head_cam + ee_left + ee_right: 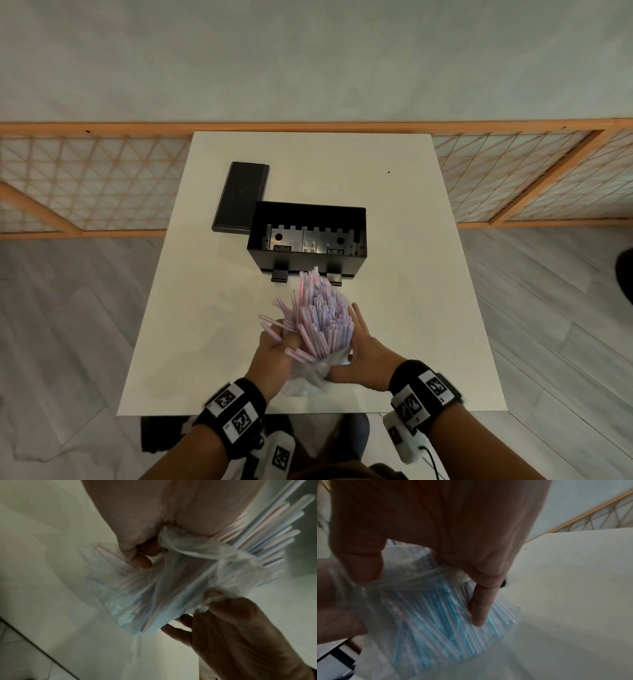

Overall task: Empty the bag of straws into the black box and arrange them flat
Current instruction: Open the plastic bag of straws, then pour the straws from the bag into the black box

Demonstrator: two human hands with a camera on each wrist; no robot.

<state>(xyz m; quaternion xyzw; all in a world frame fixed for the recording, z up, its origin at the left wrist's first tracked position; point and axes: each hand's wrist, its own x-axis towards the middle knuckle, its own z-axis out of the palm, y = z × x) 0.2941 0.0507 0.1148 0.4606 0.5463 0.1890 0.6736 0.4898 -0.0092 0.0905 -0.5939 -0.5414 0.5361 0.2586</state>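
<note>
A bundle of thin pink, white and blue straws [322, 315] fans up out of a crumpled clear plastic bag [306, 377] above the near middle of the white table [411, 308]. My left hand [277, 346] grips the bundle at the bag's mouth from the left, a few straws splaying over it. My right hand [359, 353] holds the bag from the right, thumb low on the plastic. In the left wrist view both hands pinch the bag [163, 588]. In the right wrist view a finger [479, 608] presses the bag [428, 622]. The open black box [301, 260] stands just beyond the straw tips.
The box's black lid [239, 198] lies flat at the box's back left. Metal fittings show inside the box. A wooden lattice railing [513, 178] runs behind the table. Grey floor surrounds the table, with bare tabletop on both sides of the hands.
</note>
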